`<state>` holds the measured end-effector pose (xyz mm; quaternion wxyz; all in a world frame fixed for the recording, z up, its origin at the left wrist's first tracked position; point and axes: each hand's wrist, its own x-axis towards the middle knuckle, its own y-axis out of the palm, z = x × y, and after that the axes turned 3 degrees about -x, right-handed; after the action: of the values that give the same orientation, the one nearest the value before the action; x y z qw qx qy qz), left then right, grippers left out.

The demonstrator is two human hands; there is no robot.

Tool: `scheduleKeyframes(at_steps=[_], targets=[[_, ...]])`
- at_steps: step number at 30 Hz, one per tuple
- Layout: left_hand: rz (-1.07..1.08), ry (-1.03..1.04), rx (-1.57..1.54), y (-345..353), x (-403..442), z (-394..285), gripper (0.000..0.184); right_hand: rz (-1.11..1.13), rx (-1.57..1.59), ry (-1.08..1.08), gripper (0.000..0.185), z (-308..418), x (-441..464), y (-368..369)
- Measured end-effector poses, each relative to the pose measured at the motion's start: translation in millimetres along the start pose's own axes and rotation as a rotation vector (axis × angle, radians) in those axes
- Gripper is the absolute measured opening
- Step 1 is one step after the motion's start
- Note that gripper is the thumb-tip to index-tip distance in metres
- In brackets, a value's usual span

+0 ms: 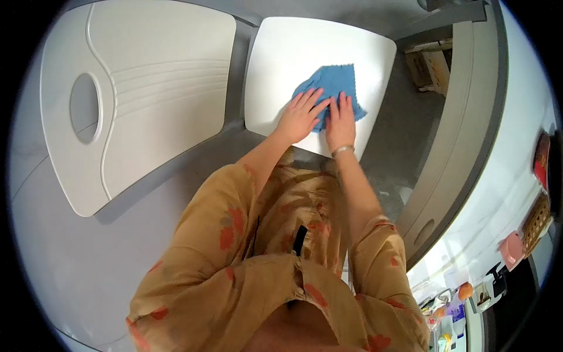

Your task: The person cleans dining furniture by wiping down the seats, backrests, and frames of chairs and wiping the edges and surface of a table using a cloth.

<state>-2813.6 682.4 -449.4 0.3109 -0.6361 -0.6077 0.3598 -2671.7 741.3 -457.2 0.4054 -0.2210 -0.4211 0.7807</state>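
Note:
A blue cloth (339,79) lies spread on the white seat (281,58) of a chair. My left hand (299,117) rests flat at the cloth's left side, fingers stretched and slightly apart over it. Beside it, my right hand (341,124) presses on the cloth's lower middle with its fingers extended, a bracelet (342,150) around the wrist. The fingertips of both hands are close together. Parts of the cloth are hidden under the hands.
The chair's white backrest (170,76), with an oval hole, stands left of the seat. To the right are a cabinet frame (460,88) with cardboard boxes (431,67) inside and a white countertop (498,170). On it sit a pink container (512,249) and a woven basket (536,220).

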Motion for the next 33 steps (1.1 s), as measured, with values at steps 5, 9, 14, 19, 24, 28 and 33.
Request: scheduleKeyframes(at_steps=[5, 9, 14, 19, 24, 28, 33], targets=[[0.107, -0.170, 0.024, -15, -89, 22, 0.063, 0.207, -0.038, -0.119, 0.057, 39, -60, 42], [-0.046, -0.345, -0.005, -6, -108, 47, 0.065, 0.234, 0.083, -0.153, 0.035, 65, -22, 53], [-0.311, -0.421, 0.275, -23, 7, 111, 0.063, -0.005, -0.074, -0.230, 0.044, 55, 110, 81], [-0.298, -0.279, 0.314, -30, 59, 127, 0.061, -0.074, -0.230, -0.202, 0.055, 40, 164, 73], [-0.149, -0.324, 0.254, -12, -23, 73, 0.062, 0.212, -0.260, -0.251, 0.061, 48, 61, 55], [0.151, -0.451, 0.043, 11, -127, 0, 0.062, 0.417, -0.192, -0.268, 0.057, 39, -54, 35], [-0.027, -0.432, -0.002, 15, -78, -7, 0.059, 0.297, 0.013, 0.008, 0.047, 39, -48, 30]])
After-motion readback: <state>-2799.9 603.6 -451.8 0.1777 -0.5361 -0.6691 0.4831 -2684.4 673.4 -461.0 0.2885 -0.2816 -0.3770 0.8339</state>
